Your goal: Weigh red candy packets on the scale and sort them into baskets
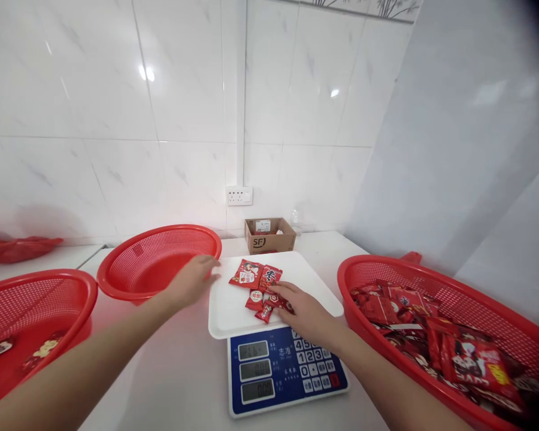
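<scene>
A blue electronic scale (282,371) with a white weighing tray (233,311) stands in front of me. Several red snack packets (257,280) lie on the tray. My right hand (306,312) rests on the tray's near right part, fingers touching the small packets there. My left hand (193,280) reaches forward with fingers spread, at the rim of an empty round red basket (157,257), just left of the tray, holding nothing.
A red basket (435,335) full of red packets sits at the right. Another red basket (31,323) with a few packets is at the left. A small cardboard box (269,236) stands by the tiled wall, under a socket (239,195).
</scene>
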The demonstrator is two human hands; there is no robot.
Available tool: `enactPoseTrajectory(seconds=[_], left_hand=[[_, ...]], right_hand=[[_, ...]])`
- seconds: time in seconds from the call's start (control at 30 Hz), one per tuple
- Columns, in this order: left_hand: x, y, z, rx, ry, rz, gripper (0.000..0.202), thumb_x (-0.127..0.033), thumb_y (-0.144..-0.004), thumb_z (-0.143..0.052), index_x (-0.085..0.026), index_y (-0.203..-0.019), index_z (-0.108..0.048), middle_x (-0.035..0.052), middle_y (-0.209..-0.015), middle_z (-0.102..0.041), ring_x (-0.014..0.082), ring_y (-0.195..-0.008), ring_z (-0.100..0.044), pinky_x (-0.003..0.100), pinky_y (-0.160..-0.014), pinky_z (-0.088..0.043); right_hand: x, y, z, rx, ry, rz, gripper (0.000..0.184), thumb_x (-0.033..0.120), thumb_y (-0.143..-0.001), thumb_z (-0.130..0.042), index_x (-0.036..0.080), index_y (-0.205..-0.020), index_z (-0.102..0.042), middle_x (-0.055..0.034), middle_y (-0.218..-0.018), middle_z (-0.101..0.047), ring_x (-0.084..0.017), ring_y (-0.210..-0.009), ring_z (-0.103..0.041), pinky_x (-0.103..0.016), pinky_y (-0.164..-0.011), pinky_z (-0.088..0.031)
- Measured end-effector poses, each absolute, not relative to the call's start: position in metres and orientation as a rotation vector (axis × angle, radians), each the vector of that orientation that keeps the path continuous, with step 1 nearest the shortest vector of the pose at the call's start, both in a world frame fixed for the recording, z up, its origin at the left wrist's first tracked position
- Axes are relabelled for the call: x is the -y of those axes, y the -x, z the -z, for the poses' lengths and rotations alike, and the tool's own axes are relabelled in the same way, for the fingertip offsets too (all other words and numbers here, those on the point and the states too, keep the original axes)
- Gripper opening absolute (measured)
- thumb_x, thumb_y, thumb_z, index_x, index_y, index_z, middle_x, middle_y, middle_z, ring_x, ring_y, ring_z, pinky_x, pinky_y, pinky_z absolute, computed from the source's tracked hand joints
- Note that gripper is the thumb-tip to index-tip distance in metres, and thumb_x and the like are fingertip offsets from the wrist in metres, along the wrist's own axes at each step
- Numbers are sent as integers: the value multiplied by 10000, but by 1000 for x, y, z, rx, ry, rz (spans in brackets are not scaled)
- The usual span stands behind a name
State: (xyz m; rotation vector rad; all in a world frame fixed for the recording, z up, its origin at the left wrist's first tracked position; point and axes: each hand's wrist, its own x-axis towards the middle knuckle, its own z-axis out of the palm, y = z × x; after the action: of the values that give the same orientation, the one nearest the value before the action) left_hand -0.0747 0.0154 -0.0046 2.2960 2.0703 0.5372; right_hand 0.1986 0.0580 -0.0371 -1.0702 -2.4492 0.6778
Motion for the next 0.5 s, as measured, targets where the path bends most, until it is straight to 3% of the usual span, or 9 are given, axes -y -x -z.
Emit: enactPoseTrajectory(seconds=[0.07,0.13,0.2,0.33,0.5], left_hand=[[-9,46,11,-1835,-2397,-456,352,-252,-830,-497,-259,-1174,-573,33,-1279,-558,205,-1188,-491,328,-1010,-391],[-4,20,16,-1523,-2494,-367,446,-161,-800,-504,-239,-1239,-525,61,-1362,-481,208,-1242,-442,330,-1029,-373],[-4,2,19,-1405,-2547,-373,417,-114,-814,-465,-215,-1210,-544,82,-1320,-512,208,-1213,-464,331,-1010,-388],[-11,-1,22,-1521,-2563,-404,308,-113,-864,-383,-194,-1045,-618,90,-1132,-618,226,-1057,-557,367,-913,-447],[-13,34,6,-1827,-2532,-513,391,-107,-853,-342,-200,-1169,-553,99,-1218,-588,251,-1118,-527,383,-914,-433]], right_hand=[[-59,-199,36,2456,1049,-647,450,216,-841,-435,192,-1285,-505,-80,-1344,-495,-209,-1205,-478,-361,-1019,-359],[-60,-199,35,2460,1071,-610,437,170,-840,-404,177,-1263,-517,-88,-1294,-542,-207,-1161,-515,-357,-989,-385],[-62,-199,36,2461,1105,-581,430,140,-830,-398,168,-1237,-533,-94,-1266,-567,-211,-1136,-535,-356,-971,-397],[-64,-202,38,2448,1089,-584,411,134,-829,-396,179,-1205,-556,-78,-1254,-581,-201,-1118,-550,-331,-960,-403],[-64,-206,38,2446,1129,-595,422,138,-834,-382,180,-1222,-543,-74,-1290,-559,-215,-1150,-535,-349,-966,-400]])
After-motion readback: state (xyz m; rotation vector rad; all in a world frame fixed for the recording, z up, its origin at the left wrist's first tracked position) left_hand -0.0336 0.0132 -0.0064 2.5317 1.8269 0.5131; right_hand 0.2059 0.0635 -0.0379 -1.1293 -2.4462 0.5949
